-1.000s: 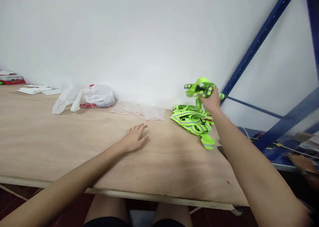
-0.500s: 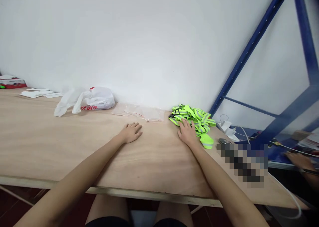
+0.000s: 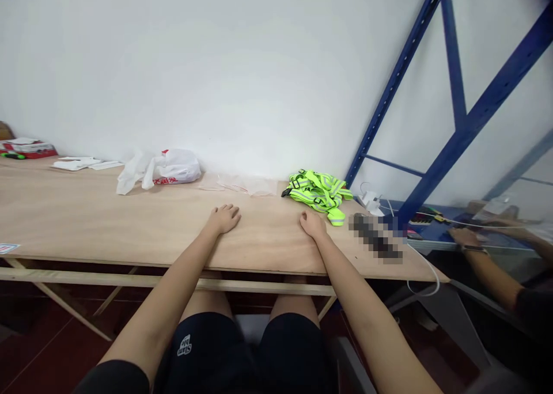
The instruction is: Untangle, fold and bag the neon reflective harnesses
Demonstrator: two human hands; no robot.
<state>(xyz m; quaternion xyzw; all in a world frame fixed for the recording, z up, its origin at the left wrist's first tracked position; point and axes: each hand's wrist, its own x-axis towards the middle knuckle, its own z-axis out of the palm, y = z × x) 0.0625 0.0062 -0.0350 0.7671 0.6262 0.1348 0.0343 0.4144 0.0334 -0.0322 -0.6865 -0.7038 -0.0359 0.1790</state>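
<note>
My left hand (image 3: 225,218) rests on the bare wooden table (image 3: 259,238), its fingers slightly apart and nothing in them. My right hand (image 3: 313,224) lies on the tabletop with its fingers curled in, and nothing shows in it. Just behind that hand is a heap of yellow-green reflective straps (image 3: 317,192) with grey stripes and black buckles; a small gap separates it from my right hand. Flat clear plastic bags (image 3: 242,184) lie near the wall, beyond and between my hands.
A white plastic bag (image 3: 179,166) with red print sits at the back left, near white sheets (image 3: 86,163) and a red-and-white box (image 3: 28,147). A blue metal frame (image 3: 400,74) rises at the right. There, a co-worker's arm (image 3: 488,267) reaches over a blue surface.
My right hand has come off the reflective straps towards me, and its fingers have curled in. My left hand stays on the table. The view has shifted, showing more of my lap.
</note>
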